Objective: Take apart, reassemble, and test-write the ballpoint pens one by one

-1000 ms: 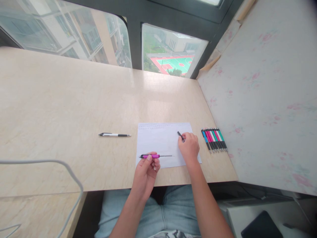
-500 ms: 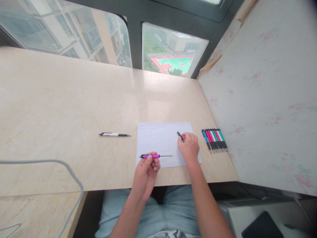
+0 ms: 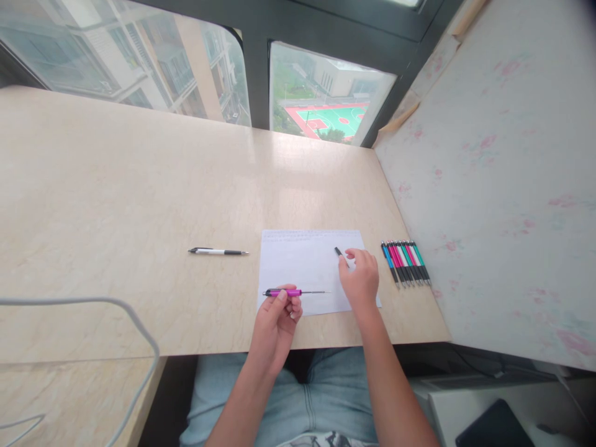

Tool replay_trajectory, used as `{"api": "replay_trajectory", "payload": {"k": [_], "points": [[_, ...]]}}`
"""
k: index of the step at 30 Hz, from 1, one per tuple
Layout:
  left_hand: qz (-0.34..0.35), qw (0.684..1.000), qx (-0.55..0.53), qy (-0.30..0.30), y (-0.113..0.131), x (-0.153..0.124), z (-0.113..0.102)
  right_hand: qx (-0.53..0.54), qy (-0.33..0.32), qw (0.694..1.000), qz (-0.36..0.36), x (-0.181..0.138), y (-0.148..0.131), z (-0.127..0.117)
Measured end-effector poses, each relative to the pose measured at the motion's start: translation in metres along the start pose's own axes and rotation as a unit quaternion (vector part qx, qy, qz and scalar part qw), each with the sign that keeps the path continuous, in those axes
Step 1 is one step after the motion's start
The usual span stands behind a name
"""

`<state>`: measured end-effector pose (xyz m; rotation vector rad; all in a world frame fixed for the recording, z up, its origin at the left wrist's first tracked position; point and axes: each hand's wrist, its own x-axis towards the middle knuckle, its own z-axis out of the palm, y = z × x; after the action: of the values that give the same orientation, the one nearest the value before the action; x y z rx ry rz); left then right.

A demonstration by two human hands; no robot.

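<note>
Head view. Left hand (image 3: 277, 313) pinches the purple barrel (image 3: 291, 293) between thumb and fingers, over the near left part of the paper (image 3: 298, 261). Barrel lies roughly level, clip end left. Thin refill (image 3: 314, 292) sticks out of its right end, pointing right, tip too fine to make out.

Right hand (image 3: 362, 276) is over the right part of the paper, thumb and index parted with paper visible in the gap; other fingers curled, partly hidden. Black grip (image 3: 338, 252) is just left of the index finger, slanted, far end toward the left, near end by the thumb. Can't tell if thumb touches it.

Paper has rows of writing along its far edge, rest looks mostly blank. White pen (image 3: 215, 251) with black grip section lies on the table (image 3: 139, 217), left of the paper, tip right. Row of pens (image 3: 405, 264) right of the paper, side by side, tips near: blue, pink, white, green barrels, black lower parts. Wall (image 3: 493, 205) beyond them on the right. Grey cable (image 3: 130, 310) near left. Window (image 3: 326, 93) at far side.
</note>
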<state>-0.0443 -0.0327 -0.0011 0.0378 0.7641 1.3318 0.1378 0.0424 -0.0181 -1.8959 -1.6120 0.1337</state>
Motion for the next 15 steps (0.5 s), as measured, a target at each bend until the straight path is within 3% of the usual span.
{"api": "replay_trajectory", "payload": {"k": [3, 5, 8, 15], "points": [[0.001, 1.0, 0.004, 0.005, 0.0, 0.001, -0.001, 0.169, -0.061, 0.983, 0.039, -0.013, -0.015, -0.023], [0.002, 1.0, 0.008, 0.005, -0.001, 0.001, -0.003, 0.285, -0.153, 0.945, 0.058, -0.025, -0.025, -0.038], [0.001, 1.0, 0.014, 0.004, -0.003, 0.002, -0.005, 0.359, -0.216, 0.906, 0.052, -0.041, -0.033, -0.051], [0.015, 0.999, 0.04, 0.014, -0.006, 0.001, -0.002, 0.372, -0.204, 0.9, 0.094, -0.056, -0.032, -0.043]]}}
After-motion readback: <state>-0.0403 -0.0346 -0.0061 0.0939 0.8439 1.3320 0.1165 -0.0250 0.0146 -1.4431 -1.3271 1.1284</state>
